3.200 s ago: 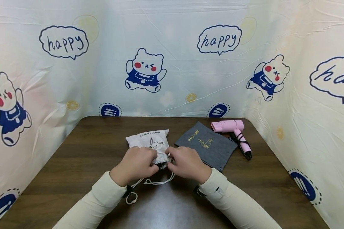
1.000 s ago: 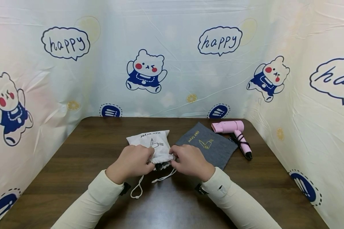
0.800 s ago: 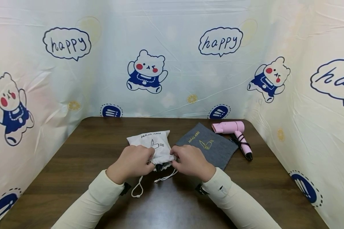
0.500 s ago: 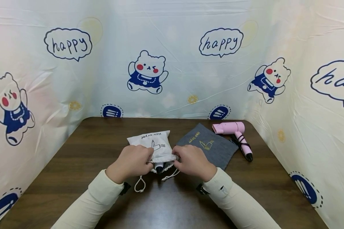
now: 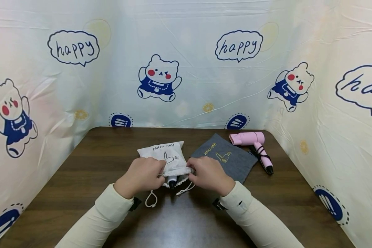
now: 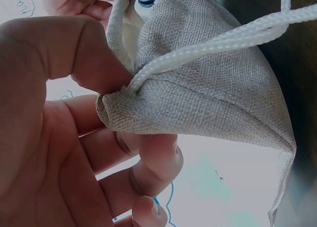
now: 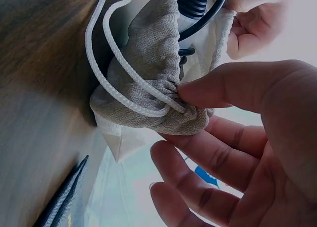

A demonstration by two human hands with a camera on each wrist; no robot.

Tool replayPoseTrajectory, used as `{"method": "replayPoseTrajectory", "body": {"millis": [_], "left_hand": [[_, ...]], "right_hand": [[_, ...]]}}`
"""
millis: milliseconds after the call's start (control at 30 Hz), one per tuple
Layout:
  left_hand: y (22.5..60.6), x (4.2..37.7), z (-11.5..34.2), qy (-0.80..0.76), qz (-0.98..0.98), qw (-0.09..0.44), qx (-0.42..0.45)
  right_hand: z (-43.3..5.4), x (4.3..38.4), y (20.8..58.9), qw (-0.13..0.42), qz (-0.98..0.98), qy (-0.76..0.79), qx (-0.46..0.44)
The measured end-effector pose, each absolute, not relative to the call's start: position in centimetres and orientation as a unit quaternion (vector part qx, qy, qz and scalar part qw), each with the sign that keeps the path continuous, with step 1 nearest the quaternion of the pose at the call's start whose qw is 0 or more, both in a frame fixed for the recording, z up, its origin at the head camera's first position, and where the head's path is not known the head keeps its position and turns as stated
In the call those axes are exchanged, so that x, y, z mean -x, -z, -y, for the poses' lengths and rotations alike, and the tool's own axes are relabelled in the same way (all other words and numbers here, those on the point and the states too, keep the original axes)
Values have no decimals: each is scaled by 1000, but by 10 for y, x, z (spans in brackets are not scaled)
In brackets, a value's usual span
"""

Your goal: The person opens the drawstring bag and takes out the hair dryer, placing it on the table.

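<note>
A light drawstring bag (image 5: 175, 165) printed "Hair Dryer" lies on the table with its mouth toward me, spread apart. My left hand (image 5: 142, 174) pinches one side of the mouth between thumb and fingers; the bag's cloth (image 6: 208, 88) hangs from that pinch in the left wrist view. On the opposite side my right hand (image 5: 209, 175) pinches the gathered rim, clear in the right wrist view beside the white drawstring (image 7: 136, 81). Within the mouth shows a pale handle end with a ribbed black cord sleeve (image 5: 172, 182) and black cord (image 7: 210, 16). The rest of that item is hidden.
A dark grey pouch (image 5: 226, 155), also printed "Hair Dryer", lies right of the bag. Beyond it is a pink hair dryer (image 5: 247, 138) with a black cord around its handle. The brown table (image 5: 90, 165) backs onto a printed curtain (image 5: 192, 75).
The bag's mouth has been spread wider as my hands moved slightly apart. The handle end inside has come into view, and the drawstring loops have shifted. Over the last half second little has moved.
</note>
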State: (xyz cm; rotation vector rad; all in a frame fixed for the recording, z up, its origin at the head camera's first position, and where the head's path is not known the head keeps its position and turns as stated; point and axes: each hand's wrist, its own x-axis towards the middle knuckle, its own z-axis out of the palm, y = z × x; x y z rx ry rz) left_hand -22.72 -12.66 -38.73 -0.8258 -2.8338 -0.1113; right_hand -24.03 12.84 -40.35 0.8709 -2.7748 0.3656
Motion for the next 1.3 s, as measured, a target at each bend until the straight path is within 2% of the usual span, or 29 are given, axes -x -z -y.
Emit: {"method": "replayPoseTrajectory", "body": {"millis": [1300], "left_hand": [[385, 225, 128, 45, 959, 58, 275]], "right_hand": [[-132, 243, 404, 90, 945, -127, -288]]}}
